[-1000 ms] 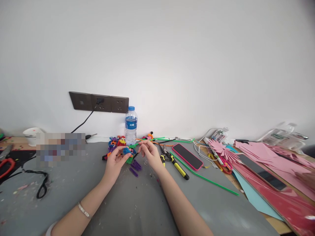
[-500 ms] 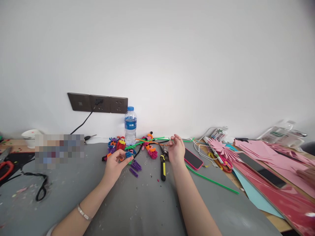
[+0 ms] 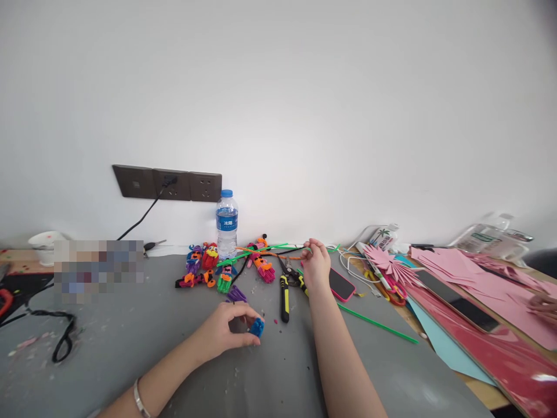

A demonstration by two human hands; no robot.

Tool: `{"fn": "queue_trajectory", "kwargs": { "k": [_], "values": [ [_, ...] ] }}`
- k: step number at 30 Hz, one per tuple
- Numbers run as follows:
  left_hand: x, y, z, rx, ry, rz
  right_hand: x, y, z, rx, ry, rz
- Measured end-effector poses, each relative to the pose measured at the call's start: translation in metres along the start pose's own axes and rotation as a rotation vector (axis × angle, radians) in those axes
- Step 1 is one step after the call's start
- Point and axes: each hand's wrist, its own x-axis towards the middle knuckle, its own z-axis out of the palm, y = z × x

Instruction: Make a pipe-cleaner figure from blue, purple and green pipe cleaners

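Observation:
My left hand [image 3: 232, 331] pinches a small blue piece [image 3: 256, 328] that looks like coiled pipe cleaner, just above the grey mat. Farther back, my right hand [image 3: 317, 264] has its fingers closed at the loose pipe cleaners [image 3: 282, 247]; a strand shows at the fingertips, its colour hard to tell. Beside that wrist lie yellow-and-black pliers [image 3: 285, 299], jaws away from me. Several small pipe-cleaner figures [image 3: 263, 267] lie near the wall, left of the pliers. Short purple pieces [image 3: 236, 294] lie just beyond my left hand.
A water bottle [image 3: 227, 223] stands against the wall. Right of my right wrist are a pink-edged phone [image 3: 342, 284], a long green pipe cleaner [image 3: 378, 323], a white cable and scissors. Pink paper [image 3: 456, 270] and another person's hand [image 3: 543, 305] are at far right.
My left hand has moved right and toward me with the blue piece, away from the figures, uncovering a green one and an orange one. My right hand stays by the pipe cleaners.

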Motion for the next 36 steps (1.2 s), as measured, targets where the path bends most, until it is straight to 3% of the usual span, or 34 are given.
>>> {"fn": "queue_trajectory", "kwargs": {
  "k": [7,16,31,36],
  "values": [
    [0.000,0.002,0.004,0.083,0.020,0.019,-0.021,0.013,0.021,-0.669,-0.375,-0.125],
    [-0.001,0.000,0.005,0.181,0.072,0.057,-0.028,0.032,0.022,-1.141,-0.586,-0.156],
    [-0.001,0.002,0.006,0.212,0.098,0.095,-0.027,0.024,0.028,-1.031,-0.763,-0.326],
    [-0.001,0.001,0.006,0.198,0.102,0.093,-0.040,0.015,0.038,-0.949,-0.849,-0.492]
  ]
}}
